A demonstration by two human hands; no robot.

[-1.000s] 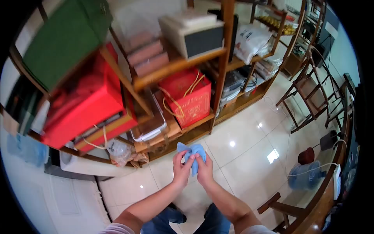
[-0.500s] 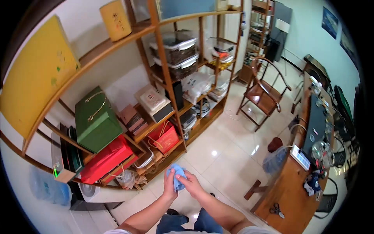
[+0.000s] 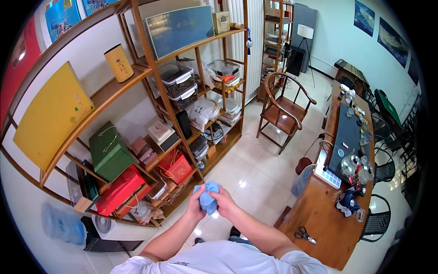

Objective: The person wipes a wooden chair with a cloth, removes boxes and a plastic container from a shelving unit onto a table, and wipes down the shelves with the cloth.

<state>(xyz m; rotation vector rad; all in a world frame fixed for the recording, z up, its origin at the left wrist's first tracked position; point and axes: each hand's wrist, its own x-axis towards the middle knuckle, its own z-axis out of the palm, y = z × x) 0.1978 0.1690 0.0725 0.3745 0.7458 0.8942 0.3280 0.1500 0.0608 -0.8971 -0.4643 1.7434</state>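
Observation:
A crumpled light-blue cloth [image 3: 209, 197] is bunched up between my two hands, held out in front of my body. My left hand [image 3: 196, 204] grips it from the left side, fingers curled around its edge. From the right, my right hand [image 3: 223, 202] clasps the same cloth with the thumb over it. Some fingertips are hidden behind the folds. Both hands hang in the air above the tiled floor, close to the lower shelves of the wooden rack.
On my left stands a wooden shelf rack [image 3: 171, 98] with a green box [image 3: 109, 150], a red box [image 3: 123, 189] and a yellow panel [image 3: 52, 116]. To the right runs a long wooden table [image 3: 292, 214] with scissors [image 3: 305, 234] on it. A wooden armchair [image 3: 285, 112] stands ahead.
My view has tilted up and shifted, so more of the upper shelves and table shows. Both hands still hold the cloth, and their grip on it has shifted slightly.

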